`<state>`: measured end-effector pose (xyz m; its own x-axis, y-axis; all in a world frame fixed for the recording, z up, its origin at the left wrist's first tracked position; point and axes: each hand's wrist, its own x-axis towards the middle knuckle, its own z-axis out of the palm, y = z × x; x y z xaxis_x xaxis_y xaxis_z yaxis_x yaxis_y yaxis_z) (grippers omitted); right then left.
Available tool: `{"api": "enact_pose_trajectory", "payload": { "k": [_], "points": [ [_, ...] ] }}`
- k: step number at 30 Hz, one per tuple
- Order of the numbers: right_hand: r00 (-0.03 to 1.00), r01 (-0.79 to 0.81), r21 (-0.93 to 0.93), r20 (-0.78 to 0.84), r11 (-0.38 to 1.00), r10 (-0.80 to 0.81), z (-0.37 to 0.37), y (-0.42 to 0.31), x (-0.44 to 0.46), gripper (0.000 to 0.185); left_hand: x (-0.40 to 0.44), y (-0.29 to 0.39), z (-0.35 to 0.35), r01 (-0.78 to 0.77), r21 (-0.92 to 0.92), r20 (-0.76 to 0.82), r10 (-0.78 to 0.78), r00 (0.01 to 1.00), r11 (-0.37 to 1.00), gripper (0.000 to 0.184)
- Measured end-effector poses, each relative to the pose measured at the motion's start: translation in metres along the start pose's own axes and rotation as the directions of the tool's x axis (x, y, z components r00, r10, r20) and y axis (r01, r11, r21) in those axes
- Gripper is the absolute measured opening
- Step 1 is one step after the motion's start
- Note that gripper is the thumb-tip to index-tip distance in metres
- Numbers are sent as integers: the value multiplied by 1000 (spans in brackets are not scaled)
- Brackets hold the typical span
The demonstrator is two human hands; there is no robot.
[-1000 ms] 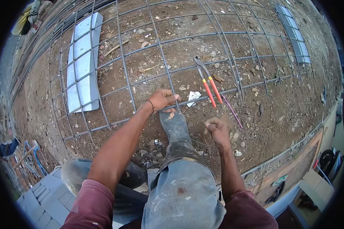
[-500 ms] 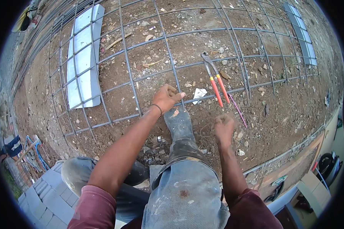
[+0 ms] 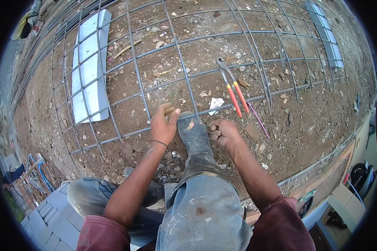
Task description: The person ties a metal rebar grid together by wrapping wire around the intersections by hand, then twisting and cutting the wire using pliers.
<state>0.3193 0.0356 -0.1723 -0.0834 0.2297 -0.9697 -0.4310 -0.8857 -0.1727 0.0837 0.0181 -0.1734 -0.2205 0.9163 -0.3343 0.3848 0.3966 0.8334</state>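
Handling of thin wire (image 3: 208,137) at the near edge of the mesh (image 3: 187,79) is judged to be the step in hand. The right hand (image 3: 225,131) is positioned just beside the boot (image 3: 192,136), with its grip clamped on the wire between thumb and curled fingers. The left hand (image 3: 164,127) is placed on the other side of the boot, over the near bar, with thumb and fingers apart. The mesh is laid out across the ground, and its near bar is crossed by another at the boot's toe. The cutters (image 3: 233,101) are laid across the mesh and are touched by neither hand. For the next move, a firm pinch on the wire and fingers set clear of the bar ends are called for.

Most of the wire is hidden by the right fingers, and its ends cannot be traced against the ground. Contact between the left hand and the bar cannot be confirmed. The mesh's far edge is cut off at the top.
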Motion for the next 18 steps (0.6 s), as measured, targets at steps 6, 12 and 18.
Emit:
{"api": "enact_pose_trajectory", "payload": {
  "k": [6, 12, 18],
  "points": [
    [996, -44, 48, 82, 998, 40, 31, 37, -15, 10, -4, 23, -2, -52, 438, 117, 0, 993, 898, 47],
    [987, 157, 47, 30, 987, -158, 34, 40, -25, 9, 43, 20, 11, -64, 246, 561, -88, 823, 967, 32],
    [983, 175, 74, 47, 982, -179, 33, 43, -27, 9, 43, 23, 18, 158, 159, 596, -223, 772, 975, 25]
  ]
}}
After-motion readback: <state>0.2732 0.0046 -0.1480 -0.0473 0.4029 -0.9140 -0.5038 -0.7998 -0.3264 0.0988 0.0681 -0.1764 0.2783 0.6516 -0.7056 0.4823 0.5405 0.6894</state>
